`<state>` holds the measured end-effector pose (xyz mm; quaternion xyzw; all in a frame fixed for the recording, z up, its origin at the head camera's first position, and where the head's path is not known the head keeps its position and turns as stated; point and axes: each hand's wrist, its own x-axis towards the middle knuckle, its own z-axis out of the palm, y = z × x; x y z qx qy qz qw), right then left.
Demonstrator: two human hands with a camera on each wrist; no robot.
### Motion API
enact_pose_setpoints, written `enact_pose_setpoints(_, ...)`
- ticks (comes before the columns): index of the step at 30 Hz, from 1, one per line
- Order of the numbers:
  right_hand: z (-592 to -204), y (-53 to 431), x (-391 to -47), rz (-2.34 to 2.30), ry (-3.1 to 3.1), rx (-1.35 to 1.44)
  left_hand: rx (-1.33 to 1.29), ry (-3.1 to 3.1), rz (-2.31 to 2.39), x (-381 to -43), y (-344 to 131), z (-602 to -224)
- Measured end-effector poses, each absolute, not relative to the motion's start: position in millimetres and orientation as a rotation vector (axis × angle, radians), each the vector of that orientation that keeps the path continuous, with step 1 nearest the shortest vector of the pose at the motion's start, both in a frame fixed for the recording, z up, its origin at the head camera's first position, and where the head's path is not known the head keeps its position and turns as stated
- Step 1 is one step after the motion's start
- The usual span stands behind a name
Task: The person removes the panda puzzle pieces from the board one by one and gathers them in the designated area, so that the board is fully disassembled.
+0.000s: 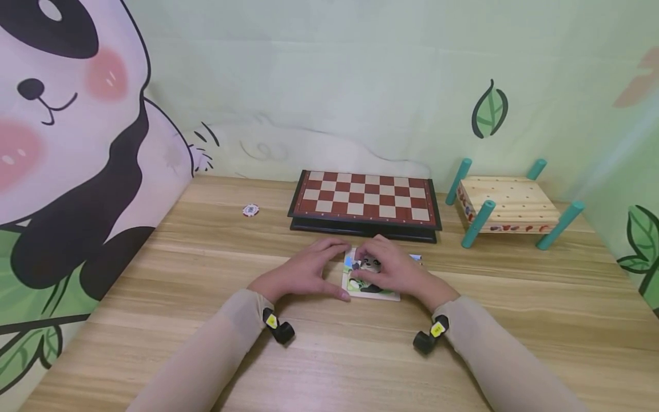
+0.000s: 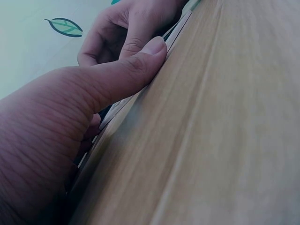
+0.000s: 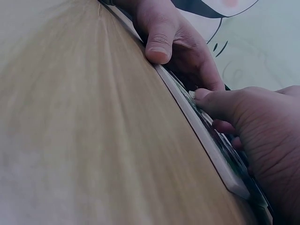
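Observation:
A small flat picture puzzle board (image 1: pixel 374 295) with a pale rim lies on the table; its picture shows a grey animal on green. My left hand (image 1: pixel 308 272) grips the board's left side, thumb at the near corner and fingertips at the far one. Over the picture, my right hand (image 1: pixel 396 268) has its thumb and fingers bent together around what looks like a small puzzle piece (image 3: pixel 192 94), mostly hidden by the fingers. In the right wrist view, both thumbs are close to the board's edge. Something bluish (image 1: pixel 417 258) peeks out beyond the right hand.
Behind the hands stands a folded chessboard case (image 1: pixel 365 197) with red and white squares. A poker chip (image 1: pixel 250 210) lies at the left. To the right is a wooden peg block (image 1: pixel 509 200) with teal posts. A panda-printed backdrop (image 1: pixel 309 91) borders the table.

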<state>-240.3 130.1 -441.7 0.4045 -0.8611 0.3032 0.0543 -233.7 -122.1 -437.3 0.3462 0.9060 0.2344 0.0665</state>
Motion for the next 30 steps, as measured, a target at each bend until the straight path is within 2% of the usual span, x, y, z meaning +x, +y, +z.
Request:
enact_pose_setpoints(15,-440.1,130.2,-237.8,1.183,-2.494,1.291,1.055,2.731,0.697,-233.3,-121.9,-435.8)
enact_pose_setpoints(30,-442.7,131.5,-238.8,1.23,-2.455,1.308,1.048,2.727,0.705,-233.4,-121.8,-436.5)
